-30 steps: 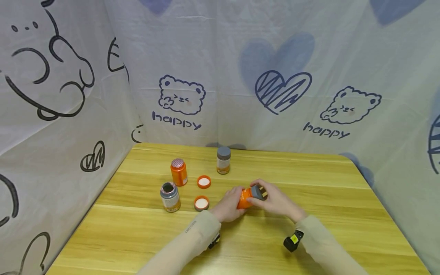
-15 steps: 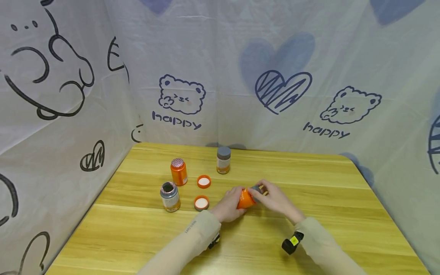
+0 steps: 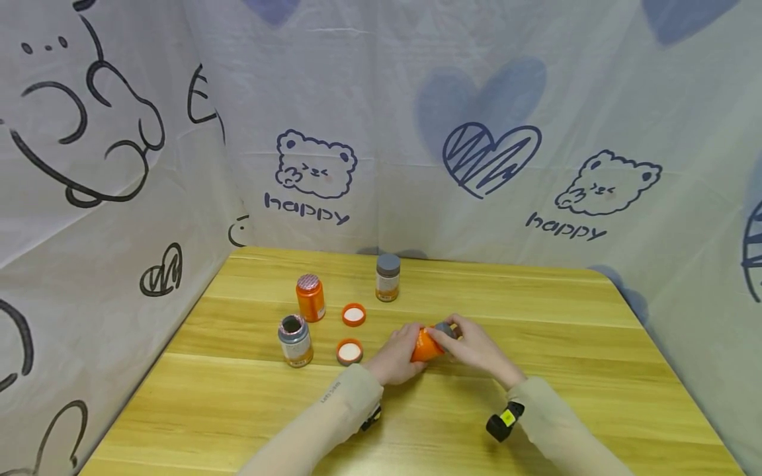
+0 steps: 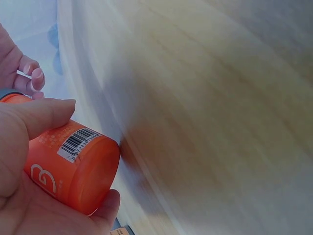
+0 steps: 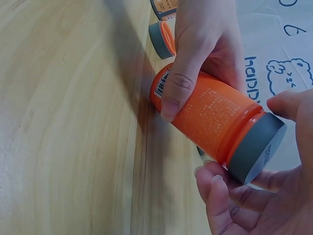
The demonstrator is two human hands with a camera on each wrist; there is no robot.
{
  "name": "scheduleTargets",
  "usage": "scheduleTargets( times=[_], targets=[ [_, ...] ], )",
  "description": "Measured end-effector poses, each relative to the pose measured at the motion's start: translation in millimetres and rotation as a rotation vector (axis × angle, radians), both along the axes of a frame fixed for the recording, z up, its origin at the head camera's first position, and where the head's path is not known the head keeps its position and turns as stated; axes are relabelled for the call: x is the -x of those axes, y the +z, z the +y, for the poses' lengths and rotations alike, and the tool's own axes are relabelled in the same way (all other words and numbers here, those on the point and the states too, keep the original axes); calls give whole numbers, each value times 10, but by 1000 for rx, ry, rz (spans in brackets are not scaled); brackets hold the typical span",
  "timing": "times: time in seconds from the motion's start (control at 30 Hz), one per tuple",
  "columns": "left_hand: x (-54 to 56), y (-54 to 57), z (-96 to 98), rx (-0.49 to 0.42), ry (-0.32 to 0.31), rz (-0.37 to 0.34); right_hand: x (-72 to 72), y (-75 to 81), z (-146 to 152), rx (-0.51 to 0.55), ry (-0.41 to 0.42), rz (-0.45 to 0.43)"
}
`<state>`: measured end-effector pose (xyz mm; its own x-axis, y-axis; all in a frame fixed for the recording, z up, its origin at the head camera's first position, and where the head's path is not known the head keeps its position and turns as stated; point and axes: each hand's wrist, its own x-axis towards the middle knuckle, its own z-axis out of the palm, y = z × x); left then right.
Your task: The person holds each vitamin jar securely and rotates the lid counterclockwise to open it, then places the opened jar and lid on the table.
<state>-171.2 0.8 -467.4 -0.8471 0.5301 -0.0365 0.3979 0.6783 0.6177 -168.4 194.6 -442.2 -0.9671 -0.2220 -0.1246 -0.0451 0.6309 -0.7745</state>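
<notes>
An orange bottle point(image 3: 426, 345) with a grey cap point(image 5: 257, 148) lies tilted in my left hand point(image 3: 395, 355), its capped end toward the right. The left thumb and fingers grip the bottle's body, and its base with a barcode shows in the left wrist view. My right hand point(image 3: 476, 344) has its thumb and fingers curled about the cap, with the fingertips at the cap's lower side and the thumb by its upper edge. The cap sits on the bottle's neck. How firmly the right fingers press on the cap cannot be seen.
Left of the hands stand an uncapped grey bottle point(image 3: 296, 345) and an uncapped orange bottle point(image 3: 310, 301) with a foil-covered top. Two upturned caps, an orange one point(image 3: 354, 315) and a grey-and-orange one point(image 3: 349, 352), lie beside them. A capped grey bottle point(image 3: 387, 281) stands farther back on the wooden table point(image 3: 238, 410).
My right hand has turned and shifted about the cap, and its wrist has dropped slightly left. The left hand keeps its hold on the bottle, which tilts a little differently now.
</notes>
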Motion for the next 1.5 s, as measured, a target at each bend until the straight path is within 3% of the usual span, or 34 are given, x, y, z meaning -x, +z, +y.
scheduleTargets(
  times=[0.6, 0.93, 1.3, 1.5],
  targets=[
    [7, 0, 2, -4, -6, -3, 7, 13, 19, 10, 38, -6],
    [-6, -9, 3, 3, -8, 23, 28, -11, 89, -5, 141, 41],
    [-9, -12, 4, 12, -6, 41, 60, 1, 182, -55, 300, 201],
    [-12, -15, 7, 15, -7, 41, 72, 16, 232, -49, 357, 211]
  ],
)
